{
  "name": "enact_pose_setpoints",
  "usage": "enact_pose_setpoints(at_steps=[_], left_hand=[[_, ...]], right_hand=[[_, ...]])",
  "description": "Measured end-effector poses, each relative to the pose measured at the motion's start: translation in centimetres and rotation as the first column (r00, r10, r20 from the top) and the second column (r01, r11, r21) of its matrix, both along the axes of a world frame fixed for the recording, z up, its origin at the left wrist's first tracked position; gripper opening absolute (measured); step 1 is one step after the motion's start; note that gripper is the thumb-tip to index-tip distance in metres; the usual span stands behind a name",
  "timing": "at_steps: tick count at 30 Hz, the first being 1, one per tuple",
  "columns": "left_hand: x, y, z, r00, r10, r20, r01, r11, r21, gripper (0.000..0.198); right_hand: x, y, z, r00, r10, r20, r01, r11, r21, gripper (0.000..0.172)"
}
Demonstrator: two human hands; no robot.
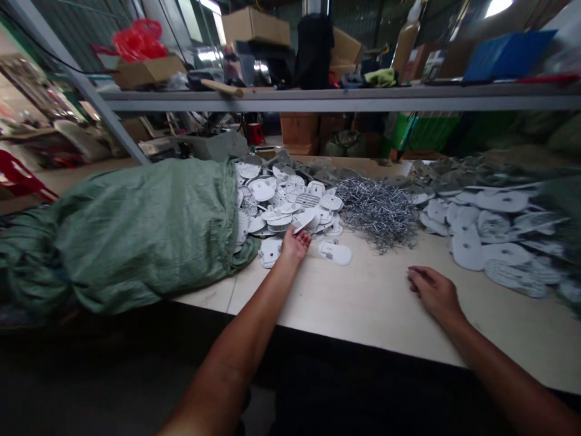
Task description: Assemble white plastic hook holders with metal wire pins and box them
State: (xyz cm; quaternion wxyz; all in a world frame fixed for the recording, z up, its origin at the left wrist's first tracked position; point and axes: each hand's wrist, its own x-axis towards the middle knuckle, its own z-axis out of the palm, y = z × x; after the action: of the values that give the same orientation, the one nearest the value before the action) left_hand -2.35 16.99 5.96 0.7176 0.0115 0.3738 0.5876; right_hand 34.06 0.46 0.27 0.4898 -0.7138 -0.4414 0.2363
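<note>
My left hand (296,244) is palm up at the near edge of a pile of flat white plastic pieces (281,197). Its thumb and fingers are closed on one rounded white plastic piece (304,220), tilted up off the pile. Just right of this hand, a single white piece (336,253) with a small grey patch lies flat on the table (349,303). My right hand (434,293) rests low over the table, fingers curled together; whether something small is between them is hidden. Beyond it lies a heap of thin metal pins, perhaps nails or screws (379,209).
A green woven sack (154,224) lies on its side at the left, its mouth against the white pile. More white pieces (481,236) are heaped at the right. A grey shelf (318,103) with boxes crosses above the table's back.
</note>
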Motion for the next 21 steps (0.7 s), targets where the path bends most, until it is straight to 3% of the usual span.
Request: enact_pose_setpoints(at_steps=[3, 6, 12, 17, 21], left_hand=[[-0.7, -0.7, -0.8, 0.996, -0.041, -0.077, 0.040, 0.999, -0.013, 0.017], [-2.0, -3.2, -2.1, 0.987, -0.068, -0.143, 0.070, 0.998, 0.007, 0.018], [-3.8, -7.8, -3.9, 0.980, 0.011, -0.199, 0.008, 0.995, 0.095, 0.025], [-4.3, -8.6, -3.8, 0.990, 0.107, -0.093, -0.090, 0.981, 0.174, 0.033], [-4.8, -8.8, -3.7, 0.999, 0.048, 0.003, -0.048, 0.984, 0.172, 0.034]], right_hand=[[0.4, -0.2, -0.4, 1.000, -0.015, -0.008, 0.015, 1.000, -0.003, 0.052], [0.8, -0.4, -0.9, 0.997, -0.002, 0.071, 0.003, 1.000, -0.013, 0.050], [1.6, -0.8, -2.0, 0.968, 0.039, 0.246, -0.033, 0.999, -0.025, 0.046], [1.6, -1.4, -2.1, 0.955, 0.077, 0.287, -0.079, 0.997, -0.005, 0.042], [1.4, -1.7, -1.8, 0.944, 0.108, 0.311, -0.121, 0.992, 0.022, 0.039]])
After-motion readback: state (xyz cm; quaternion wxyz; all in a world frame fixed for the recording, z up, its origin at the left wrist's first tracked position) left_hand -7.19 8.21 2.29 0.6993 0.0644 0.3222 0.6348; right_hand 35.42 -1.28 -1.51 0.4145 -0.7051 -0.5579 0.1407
